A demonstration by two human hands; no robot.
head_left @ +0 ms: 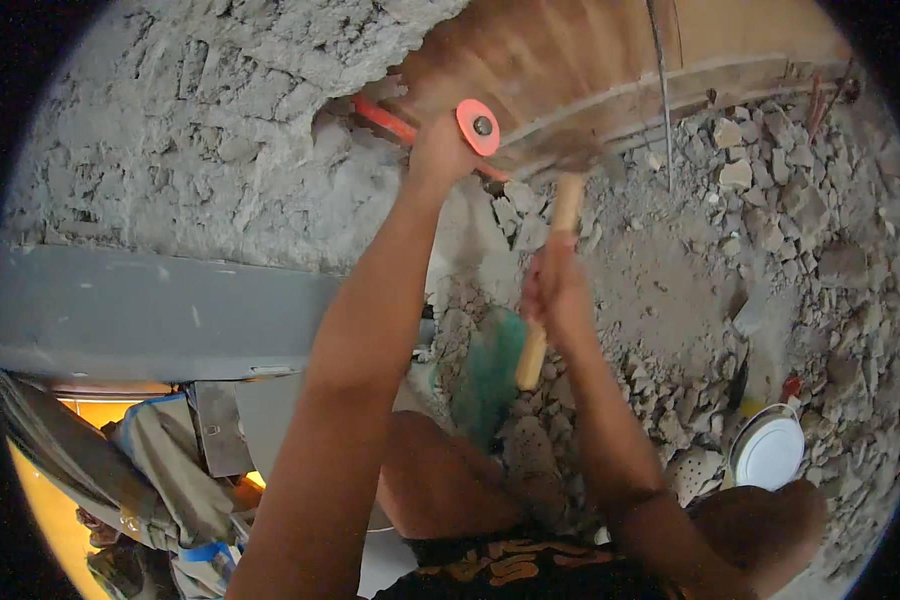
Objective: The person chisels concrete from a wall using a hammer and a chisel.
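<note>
My left hand (442, 152) is closed around a chisel whose round orange-red hand guard (476, 142) and dark striking end face up and right. The hand is against the broken edge of a rough grey concrete wall (210, 130). A red bar (382, 120) shows on both sides of that hand and passes behind it. Lower and to the right, my right hand (558, 290) grips the pale wooden handle of a hammer (568, 203). The hammer's head is smeared by motion at the handle's far end, close to the rubble.
Broken concrete rubble (770, 210) covers the ground at right. A thin metal rod (662, 100) stands before a brown curved surface (590, 60). A white-lidded bucket (770, 452) stands lower right. At left are a grey beam (160, 315) and draped cloth (175, 460). Green material (490, 375) lies between my arms.
</note>
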